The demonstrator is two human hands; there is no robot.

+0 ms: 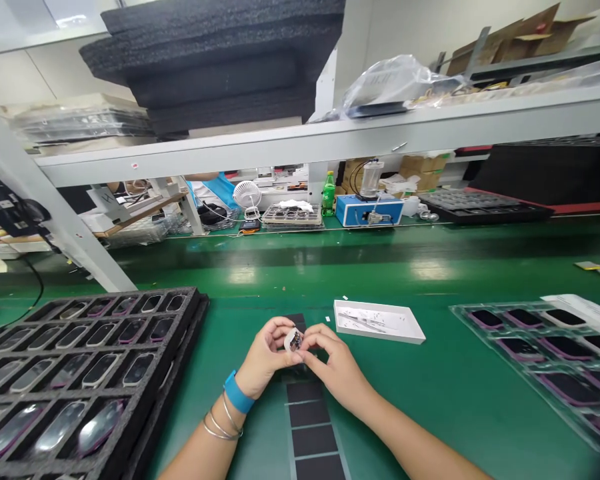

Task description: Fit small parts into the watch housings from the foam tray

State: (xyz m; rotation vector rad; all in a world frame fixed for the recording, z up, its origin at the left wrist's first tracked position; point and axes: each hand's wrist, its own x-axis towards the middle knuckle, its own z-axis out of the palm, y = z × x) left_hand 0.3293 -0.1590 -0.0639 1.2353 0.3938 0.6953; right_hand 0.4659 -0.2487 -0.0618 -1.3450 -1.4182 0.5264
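Observation:
My left hand [270, 350] is closed on a small white-cased electronic device [293, 340], whose open side shows a circuit board. The device is held up and tilted above the green bench top. My right hand [333, 360] meets it from the right, thumb and fingertips pinched at its edge; whether a tiny part sits between them I cannot make out. Beneath both hands runs a strip of black rectangular pads [310, 415] on a clear backing. Just right of the hands lies a shallow white box [380, 321] with tweezers [363, 323] and tiny parts in it.
At left stands a black foam tray [145, 400] with rows of oval-ended device housings. A clear plastic tray [525, 363] at right holds dark-screened, purple and white units. Farther back are a white fan [247, 195], a green bottle [329, 193] and a blue machine [369, 211], beneath a shelf beam [300, 141].

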